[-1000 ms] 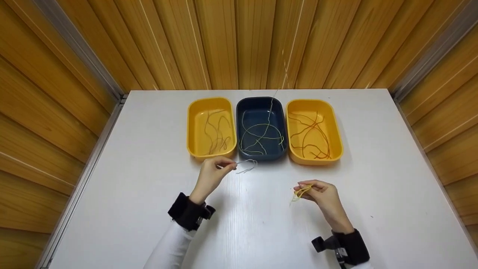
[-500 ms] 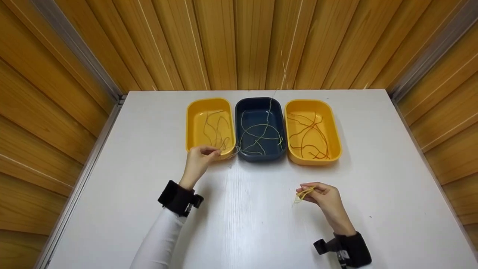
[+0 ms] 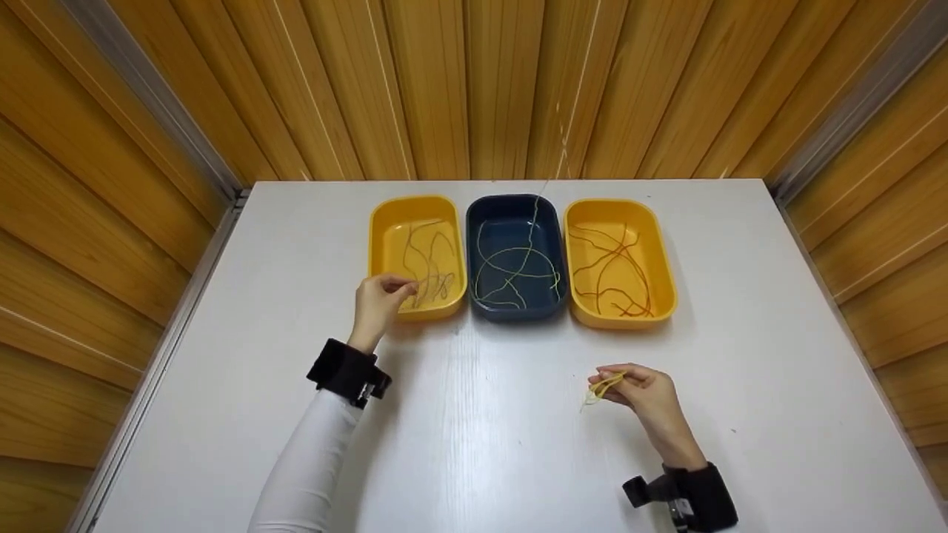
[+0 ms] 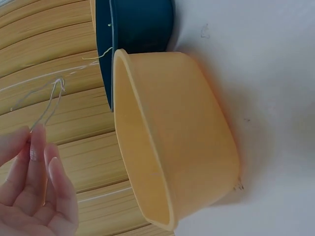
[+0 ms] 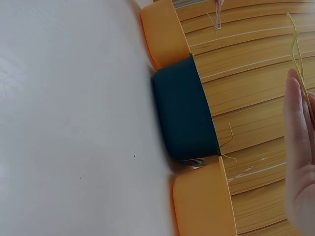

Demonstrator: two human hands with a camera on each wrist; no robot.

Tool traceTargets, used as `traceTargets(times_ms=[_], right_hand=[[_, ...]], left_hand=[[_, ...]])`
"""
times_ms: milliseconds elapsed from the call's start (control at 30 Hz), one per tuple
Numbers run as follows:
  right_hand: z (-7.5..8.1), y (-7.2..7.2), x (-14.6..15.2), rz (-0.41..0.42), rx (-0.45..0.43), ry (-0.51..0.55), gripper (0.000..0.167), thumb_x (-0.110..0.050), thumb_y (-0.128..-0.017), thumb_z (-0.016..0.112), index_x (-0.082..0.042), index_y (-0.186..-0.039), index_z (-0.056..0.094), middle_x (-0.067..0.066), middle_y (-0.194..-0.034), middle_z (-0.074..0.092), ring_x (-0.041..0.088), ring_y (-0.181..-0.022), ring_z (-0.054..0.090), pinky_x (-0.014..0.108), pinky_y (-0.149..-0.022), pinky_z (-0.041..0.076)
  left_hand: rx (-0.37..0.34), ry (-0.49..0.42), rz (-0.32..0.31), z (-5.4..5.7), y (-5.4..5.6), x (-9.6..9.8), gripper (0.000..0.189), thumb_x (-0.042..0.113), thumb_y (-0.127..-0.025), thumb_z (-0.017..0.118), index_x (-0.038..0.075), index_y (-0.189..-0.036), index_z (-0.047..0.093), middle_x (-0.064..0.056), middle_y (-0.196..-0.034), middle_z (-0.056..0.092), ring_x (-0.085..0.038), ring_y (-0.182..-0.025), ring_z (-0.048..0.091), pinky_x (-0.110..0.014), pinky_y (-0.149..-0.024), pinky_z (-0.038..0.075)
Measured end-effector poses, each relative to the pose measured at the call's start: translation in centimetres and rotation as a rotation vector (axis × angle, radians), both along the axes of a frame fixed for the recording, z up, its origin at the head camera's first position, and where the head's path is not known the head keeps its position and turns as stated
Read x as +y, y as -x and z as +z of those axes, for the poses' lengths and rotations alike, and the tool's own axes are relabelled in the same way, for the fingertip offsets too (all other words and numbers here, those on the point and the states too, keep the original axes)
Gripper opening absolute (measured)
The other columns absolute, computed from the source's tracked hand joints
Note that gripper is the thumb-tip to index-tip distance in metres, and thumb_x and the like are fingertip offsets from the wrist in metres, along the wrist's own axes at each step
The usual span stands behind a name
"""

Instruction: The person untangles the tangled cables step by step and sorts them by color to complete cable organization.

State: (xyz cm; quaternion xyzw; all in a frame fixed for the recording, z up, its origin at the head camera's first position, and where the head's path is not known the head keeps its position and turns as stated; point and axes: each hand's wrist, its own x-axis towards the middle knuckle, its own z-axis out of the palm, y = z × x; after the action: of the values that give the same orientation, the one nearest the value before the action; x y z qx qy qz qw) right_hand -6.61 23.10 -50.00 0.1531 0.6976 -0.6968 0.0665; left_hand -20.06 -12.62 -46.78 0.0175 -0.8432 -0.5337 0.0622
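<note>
My left hand (image 3: 376, 307) is over the front left of the left yellow bin (image 3: 428, 315). Its thumb and fingertip pinch a thin pale grey thread (image 4: 61, 82), looped at its end in the left wrist view. Greyish threads (image 3: 432, 260) lie inside that bin. Right of the bins' middle, nearer the front, my right hand (image 3: 652, 396) holds a folded bunch of yellow threads (image 3: 607, 382) between thumb and fingers. The dark blue bin (image 3: 517, 315) contains yellow-green threads (image 3: 521, 274). Orange-red threads (image 3: 621, 255) lie in the right yellow bin (image 3: 626, 323).
The three bins stand side by side near the back of a white table (image 3: 489, 444). One pale strand extends over the blue bin's back rim. Wood-patterned walls (image 3: 503, 89) enclose the back and sides. Small dark specks dot the tabletop.
My left hand has moved left and away from me, from in front of the bins to over the left yellow bin, carrying the grey thread. My right hand has barely moved.
</note>
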Motion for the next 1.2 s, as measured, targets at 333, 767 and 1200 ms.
traceTargets(times_ms=[333, 767, 1200], right_hand=[[0.0, -0.2, 0.2, 0.016, 0.009, 0.0, 0.023, 0.005, -0.101, 0.053, 0.015, -0.116, 0.066, -0.008, -0.082, 0.077, 0.004, -0.082, 0.074, 0.02, -0.081, 0.063], [0.0, -0.4, 0.4, 0.037, 0.024, 0.019, 0.02, 0.003, -0.102, 0.053, 0.01, -0.113, 0.069, -0.01, -0.082, 0.078, 0.004, -0.083, 0.075, 0.02, -0.081, 0.063], [-0.1, -0.4, 0.5, 0.04, 0.026, 0.015, 0.02, 0.003, -0.102, 0.054, 0.009, -0.113, 0.069, -0.009, -0.083, 0.078, 0.004, -0.083, 0.075, 0.02, -0.081, 0.063]], left_hand=[[-0.044, 0.059, 0.018, -0.9, 1.2, -0.2, 0.014, 0.002, -0.09, 0.071, -0.01, -0.096, 0.076, -0.025, -0.091, 0.077, -0.037, -0.086, 0.073, -0.015, -0.068, 0.048], [-0.055, 0.123, 0.027, -2.4, 2.6, -0.2, 0.013, 0.001, -0.09, 0.071, -0.01, -0.093, 0.077, -0.025, -0.088, 0.076, -0.035, -0.082, 0.07, -0.02, -0.069, 0.049], [-0.068, 0.188, 0.019, -3.0, 2.9, -0.2, 0.024, 0.002, -0.09, 0.069, -0.012, -0.11, 0.073, -0.028, -0.093, 0.075, -0.04, -0.088, 0.07, -0.02, -0.065, 0.047]])
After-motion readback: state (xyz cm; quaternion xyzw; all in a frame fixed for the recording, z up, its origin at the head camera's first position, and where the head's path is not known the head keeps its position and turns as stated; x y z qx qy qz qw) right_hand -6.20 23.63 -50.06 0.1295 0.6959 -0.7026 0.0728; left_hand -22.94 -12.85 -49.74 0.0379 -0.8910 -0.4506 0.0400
